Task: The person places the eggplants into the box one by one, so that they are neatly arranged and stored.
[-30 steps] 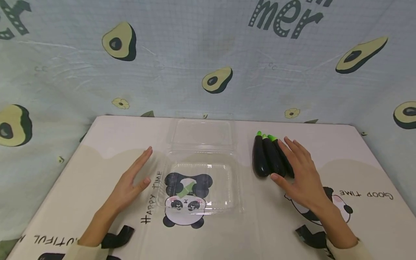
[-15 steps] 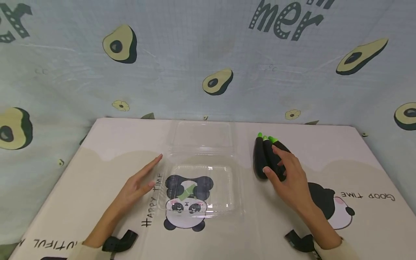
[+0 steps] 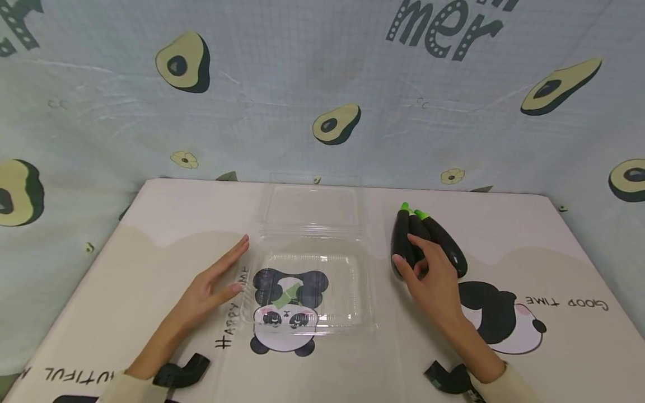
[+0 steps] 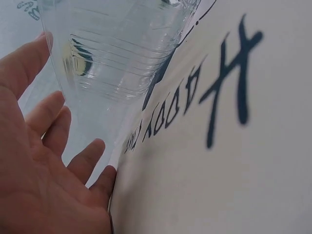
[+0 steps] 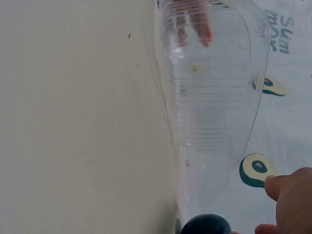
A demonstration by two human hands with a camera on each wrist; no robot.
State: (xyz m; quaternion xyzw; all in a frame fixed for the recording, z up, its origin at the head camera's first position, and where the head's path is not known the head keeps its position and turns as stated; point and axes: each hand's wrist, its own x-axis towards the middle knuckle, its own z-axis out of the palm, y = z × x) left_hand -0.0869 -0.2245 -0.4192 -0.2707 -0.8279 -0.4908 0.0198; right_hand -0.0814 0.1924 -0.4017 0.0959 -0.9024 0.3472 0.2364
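Observation:
Three dark eggplants with green stems lie side by side on the table: a left one (image 3: 401, 226), a middle one (image 3: 418, 224) and a right one (image 3: 447, 246). My right hand (image 3: 433, 285) arches over the left and middle ones, its thumb and index finger spread above them. In the right wrist view, the rounded end of an eggplant (image 5: 205, 224) shows below the thumb, with space between. A clear plastic clamshell container (image 3: 347, 299) stands mid-table, its lid (image 3: 312, 206) folded back. My left hand (image 3: 204, 294) has straight fingers beside the container's left rim.
A printed cloth covers the table (image 3: 564, 268), with panda drawings beneath the container and right of the eggplants. A curtain (image 3: 282, 73) with avocado prints hangs behind the far edge. Each wrist carries a black mount (image 3: 182, 371).
My right hand has moved left, from the right eggplant to over the left and middle ones, its fingers drawing closer together. My left hand has shifted slightly right to the container's edge.

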